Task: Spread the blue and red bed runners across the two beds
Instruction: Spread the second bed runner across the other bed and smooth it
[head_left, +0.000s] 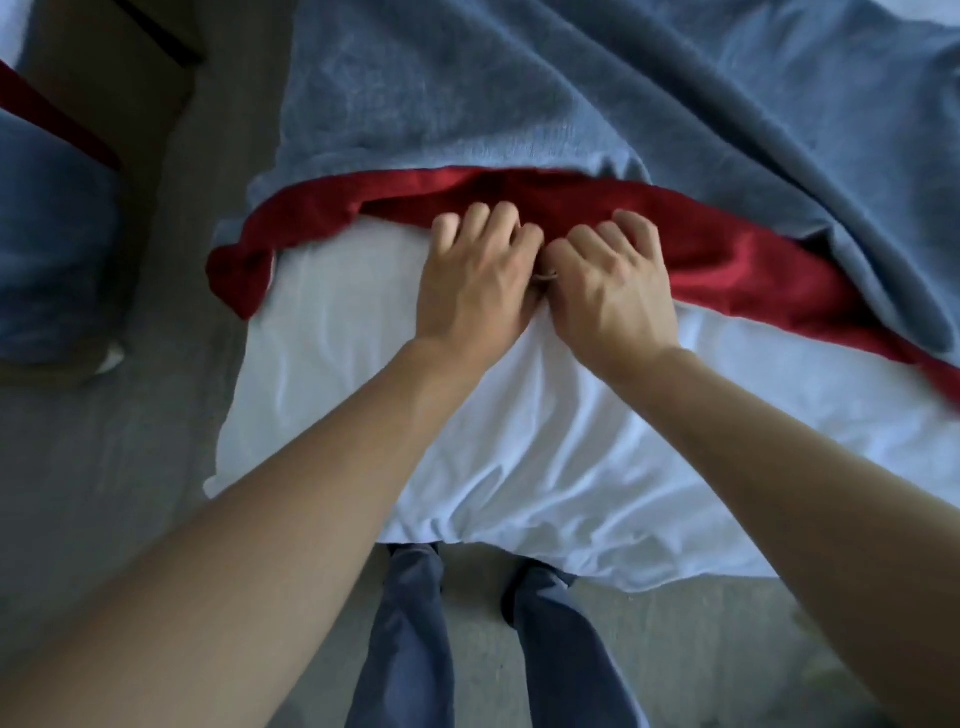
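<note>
The blue and red bed runner (571, 104) is lying rumpled across the bed (363, 389), its red edge (727, 254) bunched at the left corner. Risk: pulling only at the centre could drag the cloth crooked and deepen the wrinkles. The left hand (475, 280) and right hand (608, 291) are touching side by side, fingers curled, seemingly gripping that red edge over the white sheet. A 2nd bed (47, 234) is sitting at far left.

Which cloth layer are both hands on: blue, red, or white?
The red runner band: left hand and right hand curl at its near edge. Blue fabric lies beyond; white sheet sits nearer.
</note>
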